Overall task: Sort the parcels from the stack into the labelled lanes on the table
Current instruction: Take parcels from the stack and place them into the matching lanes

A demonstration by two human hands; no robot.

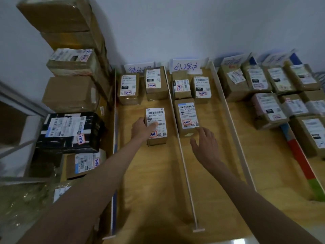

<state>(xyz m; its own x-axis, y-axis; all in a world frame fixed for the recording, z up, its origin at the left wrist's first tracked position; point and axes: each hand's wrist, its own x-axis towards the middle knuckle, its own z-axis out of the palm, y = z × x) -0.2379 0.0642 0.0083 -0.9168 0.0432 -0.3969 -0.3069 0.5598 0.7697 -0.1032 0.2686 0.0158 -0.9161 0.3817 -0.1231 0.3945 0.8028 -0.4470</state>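
Wooden table (pixel 158 182), split into lanes by thin rails. Parcel stack (pixel 70 81) stands at its left edge. Left hand (pixel 143 129) grips a labelled parcel (pixel 156 125) resting in the leftmost lane. Right hand (pixel 204 145) hovers spread wide, holding nothing, just beside the second-lane parcel (pixel 187 118).

Left hand (pixel 143 128) grips a parcel (pixel 156 125); right hand (pixel 206 145) hovers spread.

A plain pale wall (pixel 175 23) is standing behind the wooden table (pixel 158 173). Left of the table, a metal shelf frame (pixel 19 103) is showing (only partly in view). Dim, bluish light is falling over the wall.
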